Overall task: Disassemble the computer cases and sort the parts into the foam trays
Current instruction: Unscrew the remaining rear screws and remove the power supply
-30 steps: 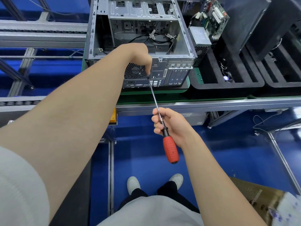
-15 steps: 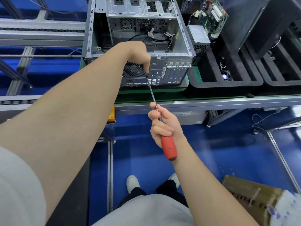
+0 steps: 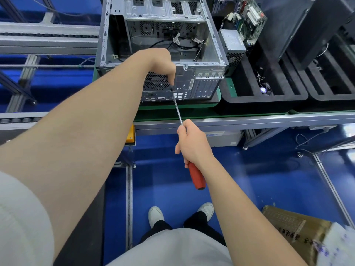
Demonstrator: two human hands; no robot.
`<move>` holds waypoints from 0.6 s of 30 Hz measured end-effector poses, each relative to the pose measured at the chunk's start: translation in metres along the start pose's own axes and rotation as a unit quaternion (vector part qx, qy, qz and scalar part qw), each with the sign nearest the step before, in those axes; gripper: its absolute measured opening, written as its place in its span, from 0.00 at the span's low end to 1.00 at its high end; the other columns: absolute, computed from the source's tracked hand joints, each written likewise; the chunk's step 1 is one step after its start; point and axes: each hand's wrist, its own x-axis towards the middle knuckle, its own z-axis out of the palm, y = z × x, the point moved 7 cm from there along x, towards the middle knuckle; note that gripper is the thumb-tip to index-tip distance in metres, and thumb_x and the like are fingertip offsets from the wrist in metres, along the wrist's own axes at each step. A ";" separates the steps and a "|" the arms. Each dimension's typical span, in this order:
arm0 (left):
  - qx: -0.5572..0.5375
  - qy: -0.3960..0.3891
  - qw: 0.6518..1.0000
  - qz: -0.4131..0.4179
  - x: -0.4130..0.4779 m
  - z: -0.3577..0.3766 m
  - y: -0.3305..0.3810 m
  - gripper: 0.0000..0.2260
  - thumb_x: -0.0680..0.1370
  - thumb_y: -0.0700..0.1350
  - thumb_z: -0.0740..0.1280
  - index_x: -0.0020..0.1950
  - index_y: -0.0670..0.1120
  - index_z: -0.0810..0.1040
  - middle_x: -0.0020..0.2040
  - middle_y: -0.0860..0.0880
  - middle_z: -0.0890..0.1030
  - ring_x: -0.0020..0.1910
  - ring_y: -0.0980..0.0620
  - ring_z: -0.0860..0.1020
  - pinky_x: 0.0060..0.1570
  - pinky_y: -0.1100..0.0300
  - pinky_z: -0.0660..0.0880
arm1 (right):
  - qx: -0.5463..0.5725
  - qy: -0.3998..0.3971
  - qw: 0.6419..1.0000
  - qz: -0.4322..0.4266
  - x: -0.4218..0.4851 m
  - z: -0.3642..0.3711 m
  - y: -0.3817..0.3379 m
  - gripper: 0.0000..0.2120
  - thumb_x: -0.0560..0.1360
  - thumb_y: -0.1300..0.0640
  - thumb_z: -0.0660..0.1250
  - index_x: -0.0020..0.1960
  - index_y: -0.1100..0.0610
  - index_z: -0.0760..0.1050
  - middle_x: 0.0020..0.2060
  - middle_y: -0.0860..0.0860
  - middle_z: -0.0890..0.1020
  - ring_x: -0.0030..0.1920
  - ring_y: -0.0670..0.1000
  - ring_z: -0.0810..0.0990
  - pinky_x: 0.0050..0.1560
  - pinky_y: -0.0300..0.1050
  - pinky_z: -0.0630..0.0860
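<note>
An open grey computer case [image 3: 163,20] stands on a green pallet, its rear panel [image 3: 192,85] facing me. My left hand [image 3: 161,62] reaches over the fan grille, and its curled fingertips pinch the tip of the screwdriver [image 3: 177,110] against the panel. My right hand [image 3: 194,144] grips the screwdriver where the steel shaft meets the red handle [image 3: 196,177]. The screw under the tip is hidden by my fingers. To the right a black foam tray [image 3: 249,96] holds a power supply [image 3: 231,41], a green motherboard [image 3: 249,18] and a small fan [image 3: 264,90].
A second foam tray [image 3: 326,96] with a dark case panel [image 3: 299,25] stands further right. The metal rail of the conveyor [image 3: 249,120] runs along the front edge, with a yellow box [image 3: 131,134] under it. A cardboard box [image 3: 292,229] lies on the blue floor at the lower right.
My right hand has turned on the screwdriver and now covers more of the red handle. My left hand stays at the tip on the rear panel.
</note>
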 end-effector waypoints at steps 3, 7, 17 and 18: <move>0.000 -0.003 1.000 -0.001 0.000 0.000 0.000 0.19 0.69 0.54 0.79 0.50 0.43 0.81 0.60 0.47 0.80 0.55 0.41 0.78 0.54 0.47 0.75 | -0.227 0.069 0.971 -0.044 0.003 -0.007 -0.007 0.05 0.87 0.54 0.51 0.56 0.53 0.64 0.40 0.55 0.76 0.35 0.57 0.76 0.34 0.48 0.73; -0.001 -0.004 1.000 -0.002 0.000 0.000 -0.001 0.21 0.69 0.55 0.79 0.51 0.41 0.81 0.59 0.46 0.81 0.55 0.40 0.79 0.53 0.47 0.75 | -0.279 0.081 0.957 -0.020 0.008 -0.004 -0.002 0.05 0.87 0.58 0.56 0.53 0.53 0.61 0.37 0.54 0.72 0.33 0.53 0.70 0.28 0.48 0.66; -0.008 -0.007 1.000 0.001 0.000 0.000 -0.001 0.19 0.69 0.54 0.79 0.51 0.42 0.82 0.59 0.47 0.80 0.55 0.42 0.79 0.56 0.46 0.75 | 0.557 -0.234 0.785 0.137 0.006 0.016 0.006 0.11 0.87 0.54 0.58 0.58 0.60 0.75 0.31 0.53 0.78 0.21 0.45 0.66 0.21 0.38 0.68; -0.007 -0.007 1.000 0.002 0.000 0.000 -0.001 0.18 0.68 0.54 0.79 0.48 0.43 0.82 0.59 0.47 0.81 0.54 0.42 0.79 0.55 0.46 0.75 | 0.626 -0.267 0.714 0.163 0.003 0.021 0.004 0.12 0.87 0.54 0.57 0.58 0.61 0.76 0.31 0.52 0.76 0.20 0.44 0.65 0.20 0.37 0.68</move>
